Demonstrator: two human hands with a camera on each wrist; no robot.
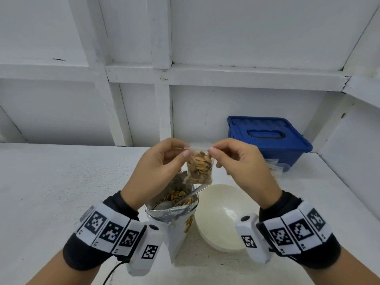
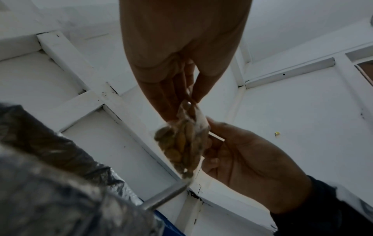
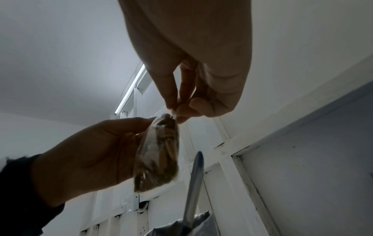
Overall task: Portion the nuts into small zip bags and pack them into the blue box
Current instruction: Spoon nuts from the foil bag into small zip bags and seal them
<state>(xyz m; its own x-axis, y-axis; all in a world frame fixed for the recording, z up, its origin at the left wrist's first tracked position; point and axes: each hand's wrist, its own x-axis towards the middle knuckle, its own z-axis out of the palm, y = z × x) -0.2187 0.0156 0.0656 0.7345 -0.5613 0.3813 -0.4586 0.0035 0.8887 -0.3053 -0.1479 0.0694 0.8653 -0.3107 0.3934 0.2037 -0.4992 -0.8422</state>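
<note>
A small clear zip bag (image 1: 199, 167) filled with nuts hangs in the air over the table. My left hand (image 1: 164, 161) pinches its top strip at the left end and my right hand (image 1: 232, 159) pinches it at the right end. The wrist views show the same zip bag (image 2: 184, 143) (image 3: 159, 153) from below, held between left hand (image 2: 181, 67) and right hand (image 3: 193, 76). Beneath it stands the large foil nut bag (image 1: 174, 204), open, with a metal spoon (image 1: 191, 195) sticking out. The blue box (image 1: 267, 138) sits lidded at the back right.
A white bowl (image 1: 222, 217) stands right of the foil bag. Some empty clear zip bags (image 1: 276, 166) lie in front of the blue box. White panelled walls close the table at the back and right.
</note>
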